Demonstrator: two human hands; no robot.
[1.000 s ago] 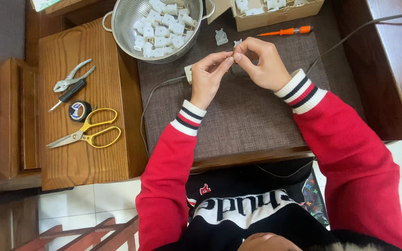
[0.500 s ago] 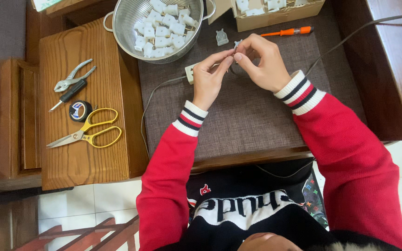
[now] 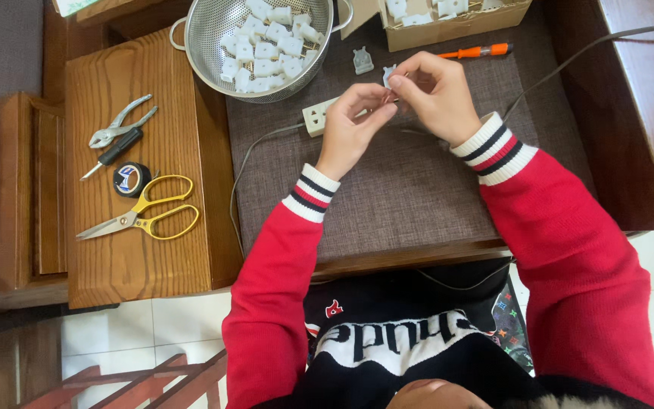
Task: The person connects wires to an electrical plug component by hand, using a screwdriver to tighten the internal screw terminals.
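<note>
While both hands meet over the brown woven mat (image 3: 387, 189), the left hand (image 3: 350, 129) and the right hand (image 3: 437, 95) pinch 1 small white plug part (image 3: 389, 76) between their fingertips, close together and above the mat, just beyond a white power strip (image 3: 318, 117). Each hand is closed on that part; the exact grip of the fingers cannot be told, since the fingers hide most of it.

Judgement on the step: the part is small and light, so the work calls for a firm pinch from one hand while the other does the fine fitting. Keeping the hands low over the mat seems wise, so that a dropped piece lands close by and does not roll off the bench.

Containers:
- Metal colander (image 3: 213, 45), at the top edge, left of the hands: holds a heap of white plug parts (image 3: 266, 49), many, loosely piled.
- Cardboard box (image 3: 448, 30), top right: holds a few more white parts, partly cut off by the frame.

Loose items: 1 grey plug piece (image 3: 362, 60) lies on the mat between colander and box; an orange-handled screwdriver (image 3: 474, 51) lies just in front of the box. On the wooden side table (image 3: 138, 257), well apart from the hands: pliers (image 3: 119, 121), a roll of black tape (image 3: 132, 179), yellow-handled scissors (image 3: 141, 216).
</note>
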